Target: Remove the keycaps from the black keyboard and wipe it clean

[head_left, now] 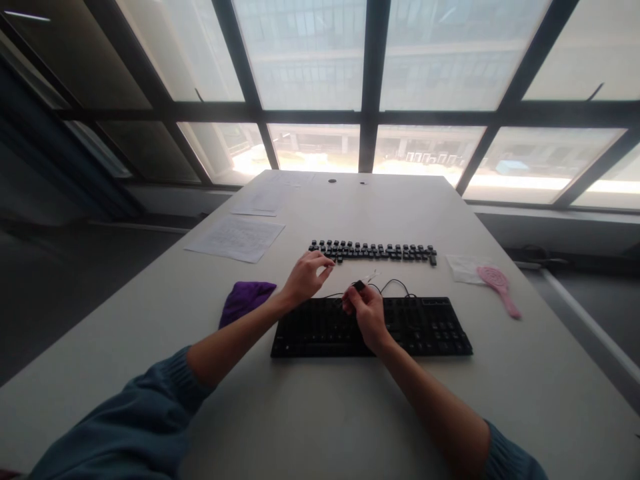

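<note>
Seemingly, a black keycap [359, 285] sits atop the right grip [369, 312].

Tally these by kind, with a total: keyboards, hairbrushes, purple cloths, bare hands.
Black keyboard: 1
Pink hairbrush: 1
Purple cloth: 1
Left hand and right hand: 2
Total: 5

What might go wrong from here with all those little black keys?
The small black key in the right hand might slip and drop onto the keyboard below. The left hand, close to the loose keys, might knock their rows askew. The thin cable behind the keyboard might get snagged.
</note>
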`<state>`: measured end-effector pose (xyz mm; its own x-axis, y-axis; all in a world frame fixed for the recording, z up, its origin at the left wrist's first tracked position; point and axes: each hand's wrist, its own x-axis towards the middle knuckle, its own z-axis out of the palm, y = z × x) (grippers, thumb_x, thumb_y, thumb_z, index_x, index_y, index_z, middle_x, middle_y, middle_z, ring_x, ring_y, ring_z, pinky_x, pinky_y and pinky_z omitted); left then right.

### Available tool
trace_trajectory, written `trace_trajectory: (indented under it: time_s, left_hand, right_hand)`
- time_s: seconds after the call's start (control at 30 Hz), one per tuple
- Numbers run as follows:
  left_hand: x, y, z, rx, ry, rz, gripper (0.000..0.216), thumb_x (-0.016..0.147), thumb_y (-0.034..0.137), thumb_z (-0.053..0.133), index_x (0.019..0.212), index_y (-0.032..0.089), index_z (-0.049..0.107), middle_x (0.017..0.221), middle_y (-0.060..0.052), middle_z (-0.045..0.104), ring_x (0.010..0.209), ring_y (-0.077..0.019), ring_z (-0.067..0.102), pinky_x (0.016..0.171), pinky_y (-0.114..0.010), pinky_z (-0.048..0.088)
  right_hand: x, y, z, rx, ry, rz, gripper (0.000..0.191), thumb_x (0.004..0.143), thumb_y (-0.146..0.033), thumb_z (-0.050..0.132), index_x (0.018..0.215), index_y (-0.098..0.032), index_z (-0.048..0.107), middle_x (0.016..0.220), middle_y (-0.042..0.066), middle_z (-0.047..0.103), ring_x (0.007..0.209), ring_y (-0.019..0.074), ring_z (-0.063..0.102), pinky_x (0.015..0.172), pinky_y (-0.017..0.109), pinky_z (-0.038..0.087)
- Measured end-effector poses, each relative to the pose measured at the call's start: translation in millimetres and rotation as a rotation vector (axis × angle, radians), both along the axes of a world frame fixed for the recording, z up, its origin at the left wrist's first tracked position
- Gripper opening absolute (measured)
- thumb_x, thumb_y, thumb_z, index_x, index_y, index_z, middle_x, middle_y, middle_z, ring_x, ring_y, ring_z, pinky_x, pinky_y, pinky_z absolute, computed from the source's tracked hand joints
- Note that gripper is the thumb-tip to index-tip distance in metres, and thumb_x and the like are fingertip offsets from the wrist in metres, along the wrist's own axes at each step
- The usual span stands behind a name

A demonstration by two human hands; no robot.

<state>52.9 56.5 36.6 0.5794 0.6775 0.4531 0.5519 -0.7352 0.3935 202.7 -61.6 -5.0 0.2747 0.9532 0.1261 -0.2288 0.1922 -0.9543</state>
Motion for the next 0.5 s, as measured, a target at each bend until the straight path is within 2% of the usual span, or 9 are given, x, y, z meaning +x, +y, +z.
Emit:
trace_trajectory:
  time_s: [0.1,0.23,0.37,0.5]
  left_hand:
    - [-14,-43,1.2,-0.099,-0.006,-0.042,0.018,0.093,0.019,0.055,0.101,0.02,0.071,0.096,-0.005,0.067,0.095,-0.0209,0.059,0.09,-0.036,0.046]
    - [-29,-87,-10.9,-0.208,0.009,-0.041,0.021,0.093,0.014,0.051,0.101,0.02,0.07,0.094,-0.005,0.067,0.096,-0.0207,0.059,0.09,-0.035,0.046]
    - [-35,-106,-22.5,-0.222,0.011,-0.035,0.022,0.094,0.012,0.05,0.101,0.02,0.069,0.096,-0.005,0.067,0.095,-0.0208,0.057,0.087,-0.035,0.047]
    - [-35,-110,-27.0,-0.199,0.011,-0.061,0.025,0.091,0.008,0.05,0.104,0.02,0.068,0.098,-0.005,0.066,0.096,-0.021,0.055,0.088,-0.035,0.047]
  right_hand:
    - [3,-1,4.4,-0.018,-0.014,0.003,0.029,0.088,-0.04,0.063,0.073,-0.016,0.063,0.062,0.002,0.062,0.051,0.0129,0.053,0.051,0.025,0.041]
    - [6,-12,6.6,0.027,-0.346,0.071,0.024,0.088,-0.031,0.061,0.068,-0.017,0.06,0.056,-0.001,0.056,0.052,0.0131,0.05,0.051,0.025,0.038]
    - [9,-20,3.8,0.105,-0.587,0.094,0.024,0.087,-0.023,0.06,0.064,-0.018,0.053,0.06,-0.002,0.052,0.058,0.0133,0.047,0.055,0.025,0.035]
    - [9,-20,3.3,0.123,-0.647,0.136,0.024,0.087,-0.02,0.059,0.064,-0.018,0.052,0.063,-0.002,0.05,0.061,0.0131,0.045,0.057,0.025,0.034]
